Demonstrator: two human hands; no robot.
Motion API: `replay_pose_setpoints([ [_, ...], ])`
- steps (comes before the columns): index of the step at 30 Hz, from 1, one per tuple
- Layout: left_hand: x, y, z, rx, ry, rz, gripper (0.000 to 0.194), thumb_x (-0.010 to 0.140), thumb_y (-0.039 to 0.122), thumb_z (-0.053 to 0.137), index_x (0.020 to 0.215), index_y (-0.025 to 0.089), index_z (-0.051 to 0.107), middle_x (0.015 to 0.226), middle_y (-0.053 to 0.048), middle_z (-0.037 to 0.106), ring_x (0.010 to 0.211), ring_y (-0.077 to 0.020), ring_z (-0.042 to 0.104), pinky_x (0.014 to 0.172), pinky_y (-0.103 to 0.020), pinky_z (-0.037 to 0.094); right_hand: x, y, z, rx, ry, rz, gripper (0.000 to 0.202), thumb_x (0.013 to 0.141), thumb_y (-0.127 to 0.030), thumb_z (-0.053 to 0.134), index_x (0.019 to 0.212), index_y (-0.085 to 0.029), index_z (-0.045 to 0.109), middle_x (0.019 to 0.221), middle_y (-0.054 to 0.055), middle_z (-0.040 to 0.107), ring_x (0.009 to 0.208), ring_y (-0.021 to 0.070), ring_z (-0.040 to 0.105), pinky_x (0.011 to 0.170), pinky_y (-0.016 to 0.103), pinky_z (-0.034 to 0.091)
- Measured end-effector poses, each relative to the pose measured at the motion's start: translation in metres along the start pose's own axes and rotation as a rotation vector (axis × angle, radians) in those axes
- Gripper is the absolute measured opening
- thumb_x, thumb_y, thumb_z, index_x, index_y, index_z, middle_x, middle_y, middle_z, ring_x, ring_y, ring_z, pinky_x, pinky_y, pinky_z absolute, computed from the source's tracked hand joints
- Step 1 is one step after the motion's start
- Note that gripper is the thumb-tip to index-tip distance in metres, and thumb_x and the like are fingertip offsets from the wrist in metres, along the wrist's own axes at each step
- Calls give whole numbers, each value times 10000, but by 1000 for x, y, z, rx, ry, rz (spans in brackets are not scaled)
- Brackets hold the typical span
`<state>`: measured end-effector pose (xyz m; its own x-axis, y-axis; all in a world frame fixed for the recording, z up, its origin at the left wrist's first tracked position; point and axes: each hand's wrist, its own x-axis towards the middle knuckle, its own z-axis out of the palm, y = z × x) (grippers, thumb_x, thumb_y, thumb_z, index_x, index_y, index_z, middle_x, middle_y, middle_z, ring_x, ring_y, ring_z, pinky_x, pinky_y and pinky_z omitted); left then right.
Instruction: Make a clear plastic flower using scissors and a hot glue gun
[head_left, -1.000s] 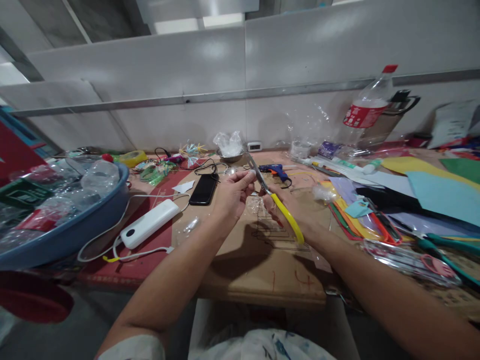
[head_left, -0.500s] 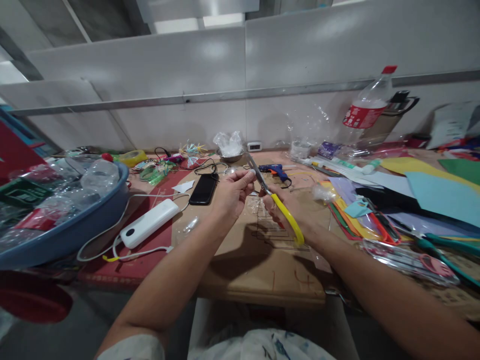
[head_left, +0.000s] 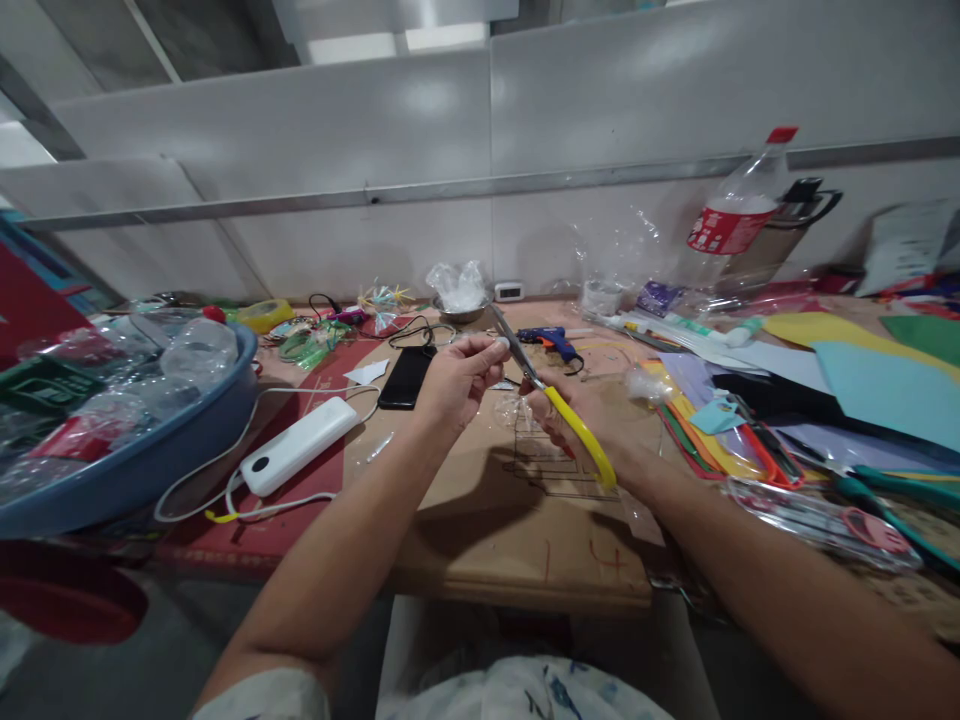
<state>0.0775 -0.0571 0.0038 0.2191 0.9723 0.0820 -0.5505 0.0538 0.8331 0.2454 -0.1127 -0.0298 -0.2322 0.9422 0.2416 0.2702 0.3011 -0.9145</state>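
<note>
Scissors (head_left: 555,398), yellow-handled, held above brown tabletop (head_left: 480,545), blades pointing away. Right hand (head_left: 577,412): grip closed around the handles. Left hand (head_left: 461,380): fingertips pinched together beside the blades; cannot tell what lies between. Black phone (head_left: 405,380) just left of it.

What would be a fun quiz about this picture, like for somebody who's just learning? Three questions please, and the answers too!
1. Which of the person's hands holds the yellow-handled metal scissors?
2. True or false: the flat black rectangular phone lies to the left of the blue plastic gun-shaped tool in the picture.
3. What colour is the cap on the tall clear plastic bottle with a red label? A) green B) red C) yellow

Key:
1. The right hand
2. True
3. B
</note>
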Motion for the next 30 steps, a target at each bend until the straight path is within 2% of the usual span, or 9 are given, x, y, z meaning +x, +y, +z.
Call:
replay_pose_setpoints([
  [9, 8, 9, -17, 180, -126, 33, 258, 567, 203, 896, 655, 105, 674, 605, -9, 633, 482, -41, 495, 508, -195, 388, -3, -18, -6, -145, -42, 0, 557, 867, -730, 528, 981, -189, 600, 611, -46, 434, 551, 124, 415, 532, 260, 341],
  [13, 10, 16, -22, 272, -123, 34, 262, 550, 194, 904, 634, 118, 668, 610, -10, 638, 505, -54, 514, 509, -203, 387, -2, -25, -10, -334, -42, -49, 500, 895, -691, 511, 862, -196, 570, 658, -13, 509, 618, 142, 466, 589, 271, 369],
  [17, 10, 22, -24, 370, -117, 38, 244, 552, 184, 899, 620, 121, 674, 600, -15, 637, 517, -63, 527, 506, -207, 381, -1, -26, -14, -485, -35, -68, 478, 935, -635, 487, 951, -181, 635, 777, 32, 639, 701, 173, 550, 645, 281, 393],
  [21, 9, 26, -25, 438, -115, 40, 246, 526, 172, 903, 620, 127, 680, 577, -3, 625, 499, -64, 522, 501, -212, 379, 0, -28, -14, -556, -60, -41, 459, 946, -585, 486, 1026, -169, 664, 853, 60, 695, 749, 200, 595, 689, 298, 412],
  [26, 12, 30, -30, 437, -118, 13, 242, 523, 159, 900, 616, 134, 677, 565, 2, 617, 499, -64, 518, 501, -211, 372, 1, -25, -16, -517, -95, 2, 373, 923, -545, 537, 961, -185, 629, 851, 60, 682, 759, 208, 598, 684, 311, 436],
  [28, 13, 30, -33, 385, -126, -9, 231, 543, 169, 891, 614, 135, 673, 568, 4, 616, 491, -55, 508, 506, -209, 375, 3, -20, -18, -434, -62, -12, 342, 910, -524, 555, 979, -193, 605, 853, 59, 667, 752, 201, 590, 684, 317, 451],
  [30, 14, 28, -33, 344, -142, -32, 223, 561, 179, 879, 613, 135, 667, 575, 2, 620, 488, -52, 505, 515, -210, 385, 6, -13, -19, -318, 24, -28, 332, 899, -499, 574, 1040, -199, 580, 861, 50, 645, 739, 188, 577, 677, 320, 461],
])
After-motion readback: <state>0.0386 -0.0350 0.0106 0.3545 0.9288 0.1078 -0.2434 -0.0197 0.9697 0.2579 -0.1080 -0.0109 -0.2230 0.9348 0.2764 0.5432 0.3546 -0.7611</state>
